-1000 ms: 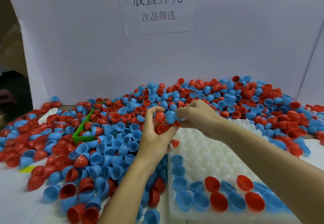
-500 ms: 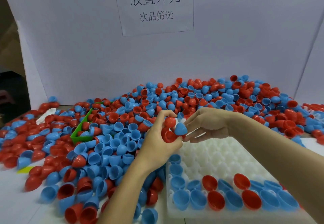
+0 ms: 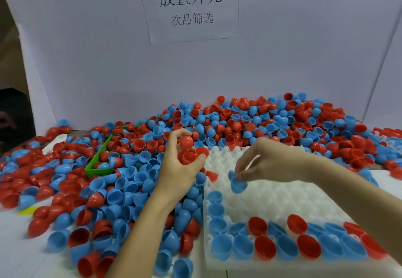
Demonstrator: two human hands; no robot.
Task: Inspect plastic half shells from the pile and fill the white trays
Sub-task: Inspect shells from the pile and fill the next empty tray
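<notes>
Blue half shell, glossy, pinched in right hand fingers above white tray; red shells gripped in left hand; white table, white backboard far.

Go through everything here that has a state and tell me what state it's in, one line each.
left hand: raised over the pile, gripping several red shells
right hand: over the tray, pinching one blue shell
white tray: partly filled; near rows and left column hold shells, the middle pockets are empty
pile of shells: loose red and blue halves, heaped against the backboard
green bin: half buried in the pile, shells inside
paper sign: fixed to the backboard
</notes>
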